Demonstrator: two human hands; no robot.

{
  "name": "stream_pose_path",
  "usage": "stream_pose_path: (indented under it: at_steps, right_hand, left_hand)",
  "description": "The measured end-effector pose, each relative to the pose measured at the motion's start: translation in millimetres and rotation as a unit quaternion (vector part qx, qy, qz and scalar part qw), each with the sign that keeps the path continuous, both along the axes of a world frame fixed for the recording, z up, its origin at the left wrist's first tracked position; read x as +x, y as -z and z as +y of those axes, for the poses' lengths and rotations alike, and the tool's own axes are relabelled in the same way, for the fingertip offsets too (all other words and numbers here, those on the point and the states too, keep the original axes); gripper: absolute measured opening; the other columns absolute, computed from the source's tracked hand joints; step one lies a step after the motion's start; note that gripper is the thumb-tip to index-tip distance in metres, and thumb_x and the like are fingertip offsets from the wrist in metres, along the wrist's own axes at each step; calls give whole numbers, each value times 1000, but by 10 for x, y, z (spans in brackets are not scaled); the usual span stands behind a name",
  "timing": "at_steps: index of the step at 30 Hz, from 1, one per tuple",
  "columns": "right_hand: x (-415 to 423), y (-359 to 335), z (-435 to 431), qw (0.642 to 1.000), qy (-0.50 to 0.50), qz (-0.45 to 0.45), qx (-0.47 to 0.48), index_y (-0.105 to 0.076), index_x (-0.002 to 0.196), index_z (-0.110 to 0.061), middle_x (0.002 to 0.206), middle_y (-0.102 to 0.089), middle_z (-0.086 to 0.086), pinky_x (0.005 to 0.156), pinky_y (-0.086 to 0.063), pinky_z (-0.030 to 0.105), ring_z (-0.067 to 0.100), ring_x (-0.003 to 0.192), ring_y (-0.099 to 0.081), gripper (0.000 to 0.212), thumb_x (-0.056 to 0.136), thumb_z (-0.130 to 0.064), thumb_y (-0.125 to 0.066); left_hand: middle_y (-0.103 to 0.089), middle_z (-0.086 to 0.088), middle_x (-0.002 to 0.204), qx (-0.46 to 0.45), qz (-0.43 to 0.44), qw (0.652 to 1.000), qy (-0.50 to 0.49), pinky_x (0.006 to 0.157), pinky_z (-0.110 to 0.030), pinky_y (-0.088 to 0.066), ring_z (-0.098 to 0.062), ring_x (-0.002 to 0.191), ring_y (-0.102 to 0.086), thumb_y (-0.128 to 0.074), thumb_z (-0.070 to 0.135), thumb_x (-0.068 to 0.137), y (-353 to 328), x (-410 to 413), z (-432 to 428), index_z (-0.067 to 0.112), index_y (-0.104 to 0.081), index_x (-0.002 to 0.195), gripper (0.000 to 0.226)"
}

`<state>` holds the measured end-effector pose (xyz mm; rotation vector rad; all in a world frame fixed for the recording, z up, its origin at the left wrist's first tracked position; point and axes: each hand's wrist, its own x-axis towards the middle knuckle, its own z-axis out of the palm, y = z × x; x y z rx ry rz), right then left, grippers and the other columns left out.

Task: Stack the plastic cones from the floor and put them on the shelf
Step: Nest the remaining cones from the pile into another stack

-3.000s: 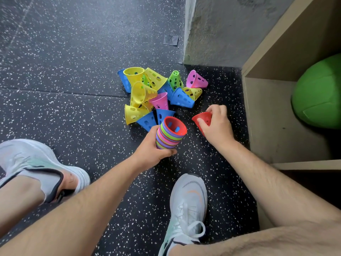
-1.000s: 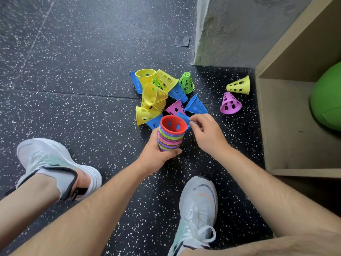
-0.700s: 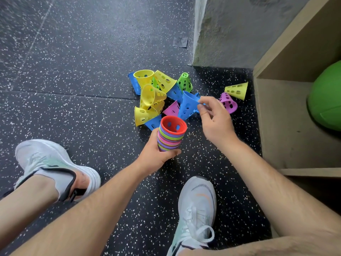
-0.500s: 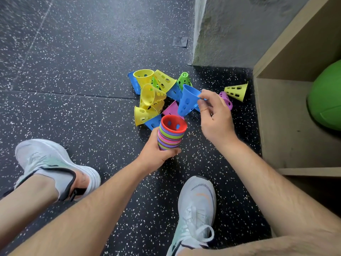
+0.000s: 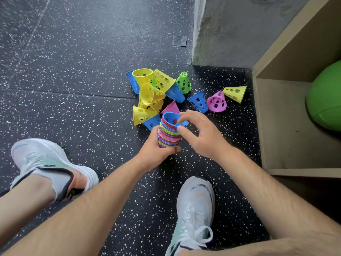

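Left hand [image 5: 158, 148] grips the stack [image 5: 168, 134] just before the loose cones [image 5: 151, 95] on the floor [image 5: 73, 61]; right hand [image 5: 203, 135] pinches the rim of the blue cone [image 5: 172, 118] topping it. Seat this cone squarely, pressing straight down, so later cones nest.

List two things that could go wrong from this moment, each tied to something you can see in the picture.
1. The blue perforated plastic cone on top of the multicoloured stack of nested plastic cones may not be fully seated. If the right hand, pinching its rim, lets go too early, it could tilt or fall off.
2. The left hand grips only the stack's lower end, so the stack could tip or slip as more cones are added.
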<state>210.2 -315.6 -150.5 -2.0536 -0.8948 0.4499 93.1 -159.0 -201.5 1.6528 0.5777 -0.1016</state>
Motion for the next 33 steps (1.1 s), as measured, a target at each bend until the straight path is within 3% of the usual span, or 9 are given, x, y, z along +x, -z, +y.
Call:
stream_pose_path:
  at_steps: [3,7,11,16,21,24,26,31,33]
  right_hand:
    - [39,-5,-2,1000,10,11,-2,-64,113,-26,123,-61,-13,101,-29,6,-1,124,-46,19,97,-36,-61]
    - [73,59,-22,1000,24,11,-3,-64,116,-29,130,-57,-14,106,-38,24,2,127,-47,26,98,-44,-54]
    - [193,179,-71,994,102,-23,-18,-67,115,-22,130,-57,-7,110,-38,37,9,130,-45,31,101,-41,-48]
    - [511,258,-189,967,194,-62,-150,-64,123,-16,154,-36,2,116,-29,42,23,139,-28,35,102,-39,-48]
    - [870,333,-277,930,187,-56,-311,-51,140,-15,166,-16,-1,117,-27,50,28,147,-16,45,98,-31,-45]
    - [975,379,-309,929,187,-49,-317,-41,149,-10,163,-25,3,116,-31,48,31,143,-24,55,97,-27,-46]
    - [990,400,-341,937,193,-65,-283,-45,146,-7,158,-35,7,117,-31,43,32,140,-31,53,98,-30,-50]
    - [929,275,-335,951,253,-53,-172,-57,128,-9,128,-50,3,104,-36,27,16,119,-47,73,78,-57,-77]
    - [909,195,-306,948,284,-46,-133,-60,119,-12,117,-49,-3,93,-36,22,12,109,-48,70,72,-59,-81]
  left_hand:
    - [-63,-6,119,-1,3,1000,4,82,-16,-52,-2,97,-65,-89,10,78,4,1,8,30,-47,125,67]
    - [-65,-4,120,1,8,1000,6,85,-17,-53,-8,104,-67,-90,14,77,-1,-1,-1,34,-46,125,69]
    - [-65,0,114,3,15,1000,8,80,-12,-50,4,93,-63,-89,10,78,-11,27,-32,27,-46,129,68]
    - [-68,6,109,0,13,1000,27,76,-11,-51,0,92,-66,-89,15,78,-52,206,-100,26,-47,131,69]
    - [-67,-2,116,-7,-4,999,51,90,-29,-58,-14,104,-68,-90,19,76,-54,468,-235,31,-43,130,73]
    - [-65,0,115,6,-7,999,54,87,-21,-55,-14,105,-66,-90,18,77,-35,553,-289,29,-44,129,70]
    - [-64,1,116,11,-8,998,55,83,-13,-51,-12,106,-65,-90,18,77,-22,582,-297,27,-43,130,71]
    - [-62,4,122,-1,-10,997,71,97,-24,-54,-11,114,-64,-89,19,79,-3,565,-263,25,-40,139,79]
    - [-60,4,123,-2,-13,997,72,94,-19,-52,-11,114,-63,-89,18,79,-8,554,-265,25,-39,138,78]
